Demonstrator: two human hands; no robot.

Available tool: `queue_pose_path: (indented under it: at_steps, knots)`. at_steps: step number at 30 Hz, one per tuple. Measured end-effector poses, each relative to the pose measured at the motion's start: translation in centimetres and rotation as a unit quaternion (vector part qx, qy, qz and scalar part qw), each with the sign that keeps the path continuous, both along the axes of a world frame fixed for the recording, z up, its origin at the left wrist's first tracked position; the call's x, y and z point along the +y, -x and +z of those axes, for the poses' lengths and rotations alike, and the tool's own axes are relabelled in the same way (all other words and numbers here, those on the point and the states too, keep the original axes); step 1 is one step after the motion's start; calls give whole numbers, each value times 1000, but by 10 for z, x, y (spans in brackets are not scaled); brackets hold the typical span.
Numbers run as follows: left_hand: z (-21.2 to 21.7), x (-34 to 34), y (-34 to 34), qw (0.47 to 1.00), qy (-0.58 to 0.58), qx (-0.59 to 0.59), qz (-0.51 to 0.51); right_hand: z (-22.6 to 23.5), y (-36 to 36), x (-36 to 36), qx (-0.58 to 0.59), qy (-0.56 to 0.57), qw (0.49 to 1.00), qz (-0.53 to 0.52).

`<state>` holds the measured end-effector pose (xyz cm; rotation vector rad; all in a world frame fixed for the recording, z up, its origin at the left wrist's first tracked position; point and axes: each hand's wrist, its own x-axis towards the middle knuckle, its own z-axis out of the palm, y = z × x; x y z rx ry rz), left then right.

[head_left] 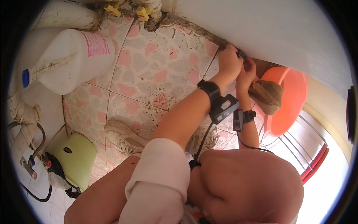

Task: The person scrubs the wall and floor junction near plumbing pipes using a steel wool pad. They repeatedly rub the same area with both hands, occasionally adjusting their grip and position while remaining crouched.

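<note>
At the foot of the white wall, my left hand (230,61) is closed with its fingers curled down toward the floor edge. A small dark grey, rough-textured wad (241,55), much like a steel wool scrubber, shows between my hands. My right hand (247,74) is beside it, with bent fingers pinched at the wad's lower side. The fingertips of both hands are partly hidden. Close by my right wrist, a brown cloth (269,96) hangs over the rim of an orange plastic basin (294,97), which stands tilted on its side by the wall.
A white plastic jug (74,59) with a blue cap lies at the left. Yellow-handled valves (144,13) and pipes are at the back. A green plastic bin (74,158) is at lower left. A wire rack (304,143) is at right. Dirt specks the tiled floor (149,74).
</note>
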<state>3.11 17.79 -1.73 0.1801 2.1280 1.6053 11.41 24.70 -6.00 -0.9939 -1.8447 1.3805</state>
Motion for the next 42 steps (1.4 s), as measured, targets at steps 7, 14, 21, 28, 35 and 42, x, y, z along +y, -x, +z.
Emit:
queue_pose_path:
  at_steps: [7, 14, 21, 28, 35, 42]
  knots:
    - [-3, 14, -15, 994, -3, 27, 105, 1, 3, 3, -62, -27, 997, -29]
    - [-7, -27, 34, 959, -43, 83, 268, 34, 77, -49, -171, -88, 981, -23]
    - [-3, 17, -7, 986, -23, -22, 163, 27, 26, -10, -91, -32, 990, -99]
    - [-2, 37, -32, 983, -53, -51, 167, 15, -9, -11, 11, 71, 989, -133]
    - [-5, -16, 35, 956, -43, 22, 290, 25, 58, -46, -39, 82, 995, 30]
    - [-4, -13, 34, 957, -63, -46, 279, 33, 45, -45, -20, 106, 993, 40]
